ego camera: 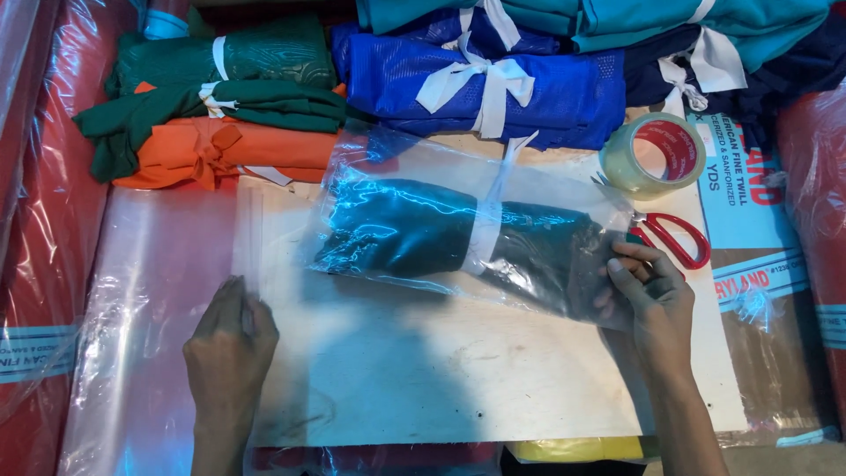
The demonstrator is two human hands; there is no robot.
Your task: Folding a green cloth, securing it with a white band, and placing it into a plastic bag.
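Observation:
A dark green folded cloth bundle tied with a white strip sits inside a clear plastic bag (441, 229) on a pale board (423, 370). My right hand (648, 295) grips the right end of that bag. My left hand (229, 344) rests palm down on a stack of flat clear plastic bags (159, 291) at the board's left edge, fingers together.
Tied cloth bundles lie along the back: green (229, 62), orange (220, 150), blue (476, 84) and teal (670, 26). A roll of clear tape (652, 154) and red-handled scissors (674, 238) sit right of the bag. Red plastic-wrapped packs (35, 220) flank the left side.

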